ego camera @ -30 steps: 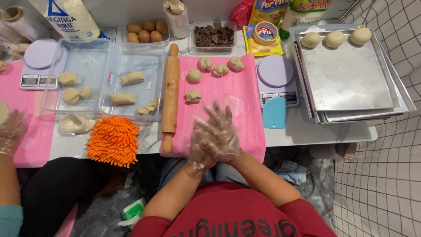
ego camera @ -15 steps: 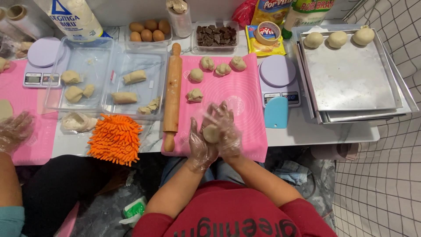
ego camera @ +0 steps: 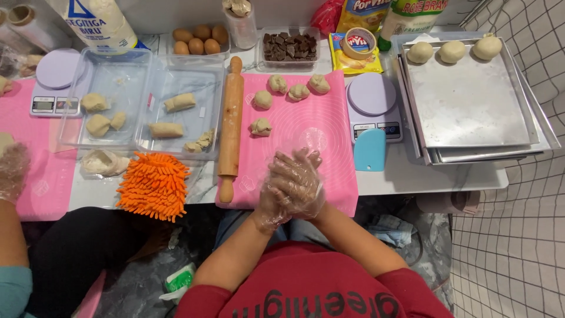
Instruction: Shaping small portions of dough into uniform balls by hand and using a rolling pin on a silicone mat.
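Pressed palm to palm, both gloved hands formed a closed grip over the near edge of the pink silicone mat (ego camera: 306,126): the left hand (ego camera: 276,197) lay below and the right hand (ego camera: 301,176) lay across it, fingers overlapping. Whether a dough piece sat between the palms could not be told; none showed through the clear plastic gloves.

Head view. Five raw dough pieces lay on the mat beyond the hands: three in a row near its far edge (ego camera: 299,87), one to their left (ego camera: 262,99), and one nearer the hands (ego camera: 260,126). A wooden rolling pin (ego camera: 231,126) lay lengthwise along the mat's left edge. Left of the pin stood two clear plastic trays (ego camera: 154,103) holding further dough pieces and rolled logs, with an orange chenille cloth (ego camera: 154,185) just in front of them on the counter (ego camera: 412,174). Right of the mat sat a lilac digital scale (ego camera: 372,100) with a blue dough scraper (ego camera: 370,150) touching its near side. Stacked metal baking sheets (ego camera: 471,106) occupied the right end of the counter, carrying three rounded dough balls (ego camera: 452,50) along the far rim. Eggs (ego camera: 196,40) and a tub of chocolate chunks (ego camera: 289,47) stood at the back. Another person's gloved hand (ego camera: 12,171) rested on a second pink mat at far left.
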